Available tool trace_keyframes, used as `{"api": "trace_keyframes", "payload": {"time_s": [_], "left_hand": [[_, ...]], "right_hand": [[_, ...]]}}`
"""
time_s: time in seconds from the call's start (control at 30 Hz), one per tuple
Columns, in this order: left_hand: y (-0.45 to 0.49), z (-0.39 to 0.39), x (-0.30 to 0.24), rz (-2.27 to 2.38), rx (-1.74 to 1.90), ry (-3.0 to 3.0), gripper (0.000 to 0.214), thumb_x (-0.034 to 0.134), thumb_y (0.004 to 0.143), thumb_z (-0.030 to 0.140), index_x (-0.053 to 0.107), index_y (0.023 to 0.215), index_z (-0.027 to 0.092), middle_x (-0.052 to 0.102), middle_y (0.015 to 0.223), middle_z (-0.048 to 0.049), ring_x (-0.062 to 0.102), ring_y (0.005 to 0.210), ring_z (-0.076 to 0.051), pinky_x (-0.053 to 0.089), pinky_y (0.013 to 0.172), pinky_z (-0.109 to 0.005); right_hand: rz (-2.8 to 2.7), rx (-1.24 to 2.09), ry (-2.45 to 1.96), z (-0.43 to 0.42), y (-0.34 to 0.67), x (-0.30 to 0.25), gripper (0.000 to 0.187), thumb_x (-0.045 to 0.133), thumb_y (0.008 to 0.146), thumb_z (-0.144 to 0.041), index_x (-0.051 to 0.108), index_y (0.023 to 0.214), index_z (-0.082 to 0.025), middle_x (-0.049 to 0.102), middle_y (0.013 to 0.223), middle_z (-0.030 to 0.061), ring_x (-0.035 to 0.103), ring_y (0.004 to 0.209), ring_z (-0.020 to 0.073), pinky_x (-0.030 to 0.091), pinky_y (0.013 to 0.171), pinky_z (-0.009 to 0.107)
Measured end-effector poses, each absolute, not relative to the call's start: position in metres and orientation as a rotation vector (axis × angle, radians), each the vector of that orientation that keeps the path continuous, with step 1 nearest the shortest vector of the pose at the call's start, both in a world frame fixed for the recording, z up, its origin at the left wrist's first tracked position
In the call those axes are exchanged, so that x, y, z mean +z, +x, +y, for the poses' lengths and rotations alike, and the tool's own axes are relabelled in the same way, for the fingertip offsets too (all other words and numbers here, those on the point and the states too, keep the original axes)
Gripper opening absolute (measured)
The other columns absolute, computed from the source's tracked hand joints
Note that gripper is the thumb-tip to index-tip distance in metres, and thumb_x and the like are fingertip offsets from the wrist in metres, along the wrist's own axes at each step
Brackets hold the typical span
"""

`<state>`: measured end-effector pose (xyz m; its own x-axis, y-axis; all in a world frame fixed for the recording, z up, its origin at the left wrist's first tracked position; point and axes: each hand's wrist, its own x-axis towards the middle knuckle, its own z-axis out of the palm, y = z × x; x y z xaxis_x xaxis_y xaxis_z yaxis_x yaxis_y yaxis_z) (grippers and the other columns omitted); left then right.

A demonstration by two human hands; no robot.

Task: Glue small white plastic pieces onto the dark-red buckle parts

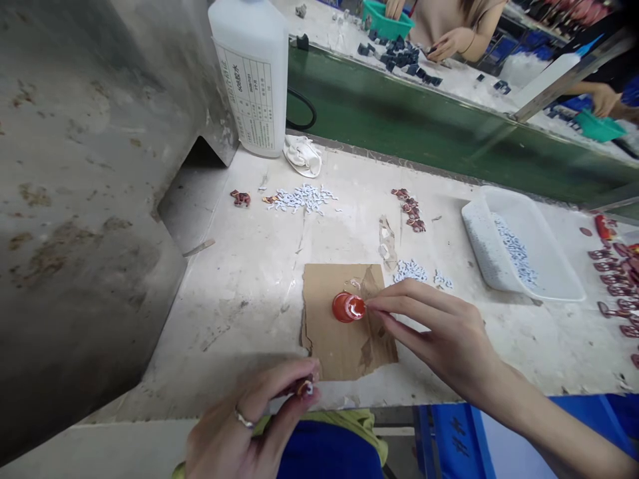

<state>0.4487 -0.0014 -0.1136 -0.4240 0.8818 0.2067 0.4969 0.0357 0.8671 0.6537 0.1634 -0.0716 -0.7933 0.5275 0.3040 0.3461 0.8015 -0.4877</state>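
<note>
My left hand (259,416), with a ring on one finger, pinches a small brown-red figurine (303,387) near the table's front edge. My right hand (439,329) has thumb and fingertips closed at the right rim of a small red cup (344,307) with shiny liquid in it. Whatever sits between those fingertips is too small to make out. Under the cup lies a piece of brown cardboard (329,352). Just beyond my right hand is a little heap of small pale-blue pieces (410,270).
A large white bottle (254,80) and crumpled white cloth (303,156) stand at the back. More pale pieces (304,198) and brown figurines (410,209) lie behind the cardboard. A plastic tub (554,266) is right; a metal housing (90,199) blocks the left. Co-workers' hands (452,45) work beyond.
</note>
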Motion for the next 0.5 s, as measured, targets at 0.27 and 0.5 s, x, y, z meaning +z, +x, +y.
{"api": "trace_keyframes", "payload": {"time_s": [0.27, 0.5], "left_hand": [[0.467, 0.01, -0.113, 1.776, 1.726, 1.282, 0.011, 0.079, 0.088, 0.026, 0.074, 0.097, 0.032, 0.076, 0.094, 0.0091, 0.074, 0.077, -0.007, 0.061, 0.072, -0.011], [0.482, 0.013, -0.107, 1.757, 1.733, 0.833, 0.019, 0.083, 0.08, 0.019, 0.077, 0.088, 0.035, 0.077, 0.082, 0.0172, 0.075, 0.069, -0.004, 0.059, 0.074, -0.003]], "right_hand": [[-2.274, 0.945, -0.713, 0.145, 0.643, -0.057, 0.026, 0.067, 0.096, -0.002, 0.075, 0.109, -0.024, 0.077, 0.1, 0.0019, 0.074, 0.09, 0.0137, 0.06, 0.077, 0.024], [-2.108, 1.164, -0.623, 0.123, 0.628, -0.055, 0.029, 0.067, 0.094, -0.001, 0.077, 0.108, -0.024, 0.081, 0.099, 0.0044, 0.078, 0.089, 0.0189, 0.066, 0.076, 0.029]]}}
